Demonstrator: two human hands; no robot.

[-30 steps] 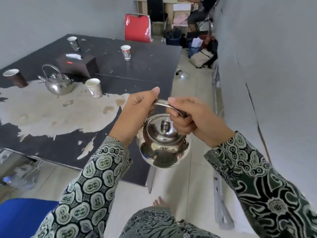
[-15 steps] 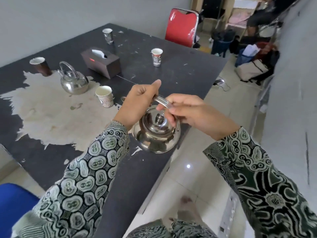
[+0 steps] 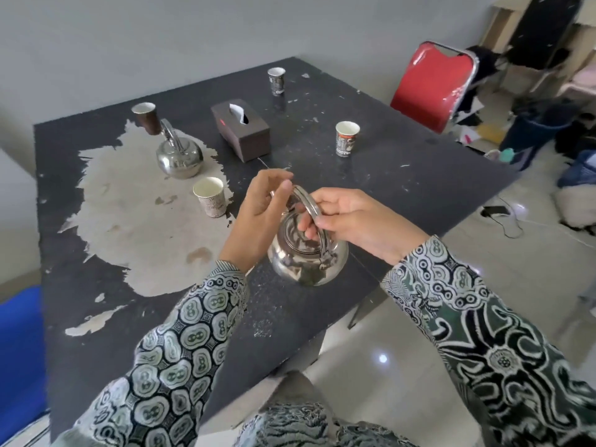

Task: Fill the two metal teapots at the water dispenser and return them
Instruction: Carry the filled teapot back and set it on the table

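A person holds a shiny metal teapot (image 3: 308, 256) by its arched handle with both hands over the near right part of a dark table (image 3: 403, 188).

The right hand (image 3: 351, 217) curls its fingers around the top of the handle, carrying the pot; the left hand (image 3: 261, 214) pinches the far end of the handle near the spout side, with fingers bent. The lid is on. The polished steel looks stiff and slippery, and likely heavy if full, so the handle's crown is the safest hold, kept level. A second teapot (image 3: 179, 156) stands on the table's far left, on a pale worn patch, handle upright. Near it sit paper cups, one (image 3: 209, 196) just in front, and a brown tissue box (image 3: 240, 129) to its right. A red chair (image 3: 432, 87) stands beyond the table's far right.
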